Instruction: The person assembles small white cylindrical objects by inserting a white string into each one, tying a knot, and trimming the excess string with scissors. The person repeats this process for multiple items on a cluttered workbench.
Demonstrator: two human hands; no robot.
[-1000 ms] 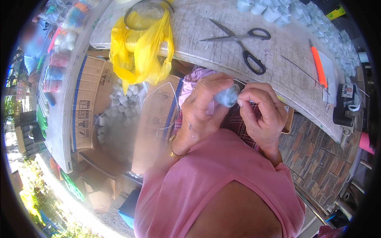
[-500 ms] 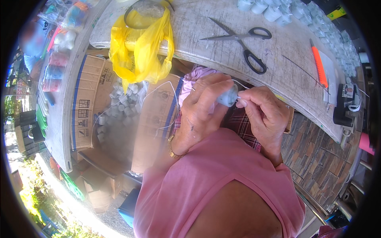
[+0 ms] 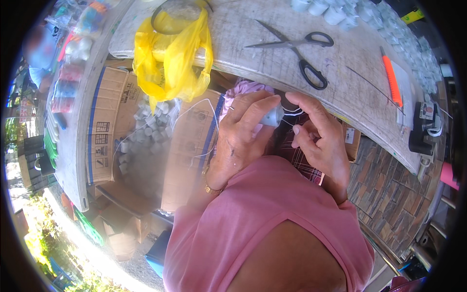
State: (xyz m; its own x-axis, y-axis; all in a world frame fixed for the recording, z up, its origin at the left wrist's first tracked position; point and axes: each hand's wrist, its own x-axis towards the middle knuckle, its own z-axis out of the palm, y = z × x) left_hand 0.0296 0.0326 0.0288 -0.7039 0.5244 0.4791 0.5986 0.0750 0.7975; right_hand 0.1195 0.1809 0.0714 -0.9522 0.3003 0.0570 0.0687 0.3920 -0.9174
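My left hand (image 3: 241, 134) is closed round a small pale blue cup-shaped piece (image 3: 273, 117) over my lap. A white cord (image 3: 292, 114) loops out from the piece toward my right hand (image 3: 325, 138). That hand has its index finger raised and its other fingers curled; a thin straight strand runs from the piece to its thumb tip. Its grip there is partly hidden. More white cord (image 3: 197, 103) trails left of my left hand, across an open cardboard box (image 3: 103, 131). Many small whitish cylindrical pieces (image 3: 151, 124) lie in that box.
On the grey table (image 3: 233, 51) lie opened black-handled scissors (image 3: 294, 45), a long thin rod (image 3: 372, 86) and an orange-handled tool (image 3: 390, 78). A yellow plastic bag (image 3: 175, 63) hangs over the table's edge. Rows of pale blue cups (image 3: 382, 29) stand at the far right.
My right hand has moved slightly right, away from the piece, and its index finger has lifted off the thumb. Loops of white cord now show between my hands. My left hand keeps its hold.
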